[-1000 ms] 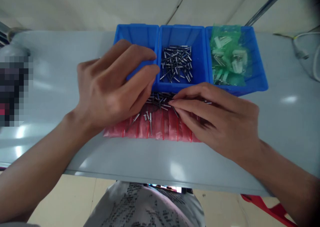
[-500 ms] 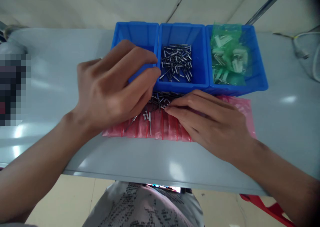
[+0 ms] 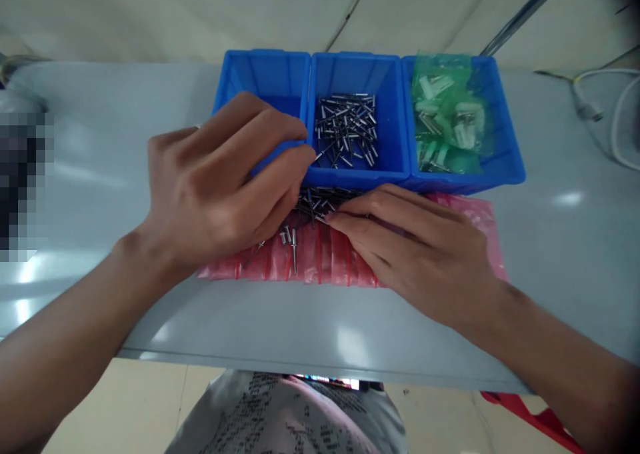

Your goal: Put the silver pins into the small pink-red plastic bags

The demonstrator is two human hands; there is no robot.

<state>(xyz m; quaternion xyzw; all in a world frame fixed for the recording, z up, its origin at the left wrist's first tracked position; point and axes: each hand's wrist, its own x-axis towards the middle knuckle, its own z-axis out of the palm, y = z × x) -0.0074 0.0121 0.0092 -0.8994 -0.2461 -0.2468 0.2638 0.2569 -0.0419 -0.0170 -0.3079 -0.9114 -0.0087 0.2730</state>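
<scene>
My left hand [image 3: 215,181] is curled in front of the left blue bin, its fingertips drawn together; anything between them is hidden. My right hand [image 3: 417,241] lies low over a loose pile of blind rivets [image 3: 313,204], thumb and forefinger pinched on a rivet at the pile's right side. The pile rests on pink plastic bags [image 3: 333,257] laid in an overlapping row. A few single rivets [image 3: 294,247] lie apart from the pile, nearer the front edge of the bags. Part of the pile is covered by both hands.
Behind the hands stand three joined blue bins. The middle bin [image 3: 395,174] holds many rivets; the right bin [image 3: 510,154] holds green bags [image 3: 445,117] of parts. A white cable [image 3: 617,117] lies at the right of the grey table [image 3: 240,321]. A red stool [image 3: 540,417] shows below.
The whole view has shifted slightly, so bins and bags appear a little lower and further left. Both hands keep nearly the same pose over the rivets.
</scene>
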